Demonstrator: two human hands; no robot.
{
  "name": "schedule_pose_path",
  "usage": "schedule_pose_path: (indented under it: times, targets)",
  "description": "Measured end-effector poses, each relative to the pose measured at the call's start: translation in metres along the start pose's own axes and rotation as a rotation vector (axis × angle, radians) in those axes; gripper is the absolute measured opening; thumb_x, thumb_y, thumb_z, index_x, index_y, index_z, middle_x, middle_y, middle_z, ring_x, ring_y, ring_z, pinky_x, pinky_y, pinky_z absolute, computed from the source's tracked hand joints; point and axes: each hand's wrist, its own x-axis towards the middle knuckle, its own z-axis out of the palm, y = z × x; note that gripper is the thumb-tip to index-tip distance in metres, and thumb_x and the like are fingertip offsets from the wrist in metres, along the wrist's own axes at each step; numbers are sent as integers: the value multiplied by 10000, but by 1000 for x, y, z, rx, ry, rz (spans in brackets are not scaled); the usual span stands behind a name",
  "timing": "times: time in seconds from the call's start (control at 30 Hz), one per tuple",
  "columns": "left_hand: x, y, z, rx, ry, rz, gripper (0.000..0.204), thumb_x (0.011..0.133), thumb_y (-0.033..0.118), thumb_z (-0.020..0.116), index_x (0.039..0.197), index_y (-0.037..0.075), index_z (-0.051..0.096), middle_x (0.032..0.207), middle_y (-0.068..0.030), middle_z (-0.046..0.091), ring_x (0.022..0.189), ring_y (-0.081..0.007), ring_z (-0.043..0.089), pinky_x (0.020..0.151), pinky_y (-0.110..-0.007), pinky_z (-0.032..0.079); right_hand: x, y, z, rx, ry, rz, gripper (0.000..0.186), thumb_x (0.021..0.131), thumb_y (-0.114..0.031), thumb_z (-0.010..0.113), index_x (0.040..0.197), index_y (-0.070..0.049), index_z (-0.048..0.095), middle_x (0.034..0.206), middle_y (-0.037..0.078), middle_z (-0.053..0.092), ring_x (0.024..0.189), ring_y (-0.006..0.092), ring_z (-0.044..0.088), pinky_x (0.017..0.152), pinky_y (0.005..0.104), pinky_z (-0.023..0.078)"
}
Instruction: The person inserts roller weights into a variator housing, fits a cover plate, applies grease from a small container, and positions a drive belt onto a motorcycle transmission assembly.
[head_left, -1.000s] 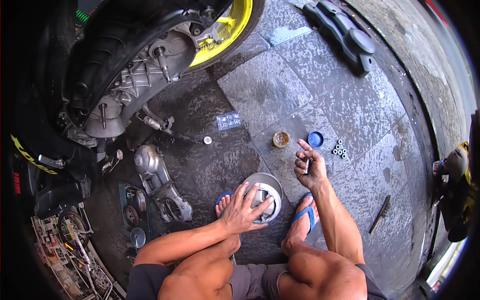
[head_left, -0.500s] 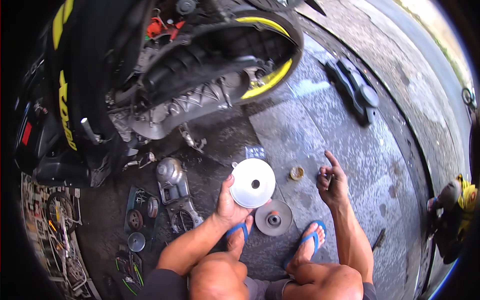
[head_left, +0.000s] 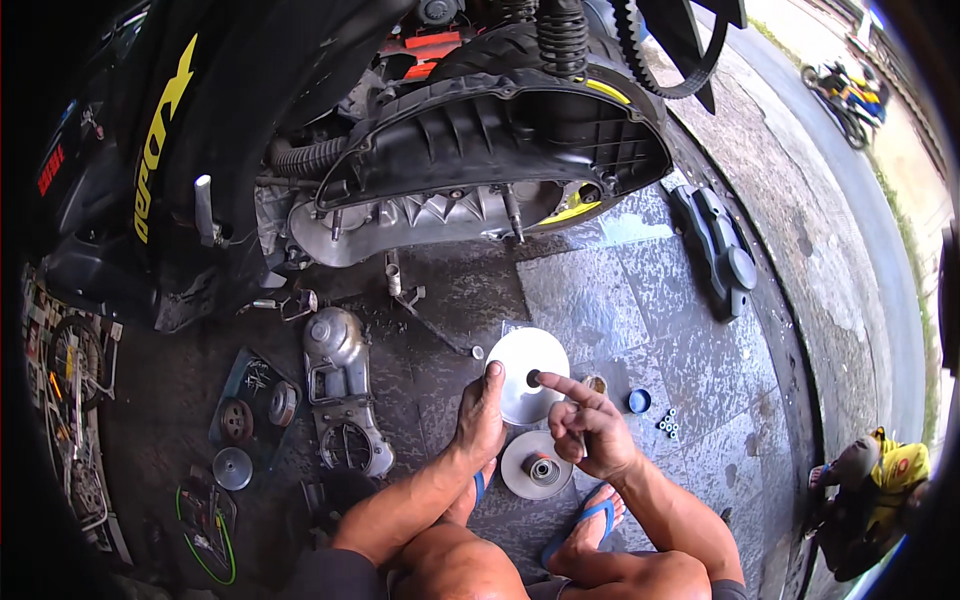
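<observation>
My left hand grips a round silver pulley plate by its lower left edge and holds it up facing me. My right hand is beside it, index finger stretched to the plate's centre hole, other fingers curled with nothing in them. Below both hands a second metal pulley disc with a hub lies flat on the paved floor, between my feet in blue sandals. Above is a scooter with its open transmission case showing a bare shaft.
A silver engine cover and small round parts lie on the dark floor to the left, with tools at the far left. A black plastic cover lies to the right. A blue cap and small rollers sit near my right hand.
My left hand lifted the silver plate off the disc on the floor and raised it. My right hand moved in, its index finger now at the plate's centre hole. The view tilted up toward the scooter.
</observation>
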Motion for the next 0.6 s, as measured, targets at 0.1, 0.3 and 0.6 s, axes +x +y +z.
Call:
schedule_pose_path:
  times: [0.1,0.3,0.6]
  targets:
    - [2,-5,-9,220,58,141,560,983,482,407,999,-47,590,897,-106,629,786,-154,552,691,-329,456,12,3,18,-684,135,11,624,809,-32,499,1412,6,346,792,83,611,525,130,529,494,241,430]
    - [1,-7,-27,519,113,355,454,975,400,466,961,-33,605,804,-136,623,747,-189,557,665,-368,447,22,-9,42,-510,131,243,650,820,-41,544,1413,16,285,763,107,599,491,156,527,467,273,419]
    - [16,16,-68,589,140,304,429,968,394,486,903,-12,610,726,-163,610,667,-228,561,620,-395,437,65,-7,49,-2614,-239,-63,639,807,-115,518,1424,-57,362,762,174,661,573,312,654,513,415,508]
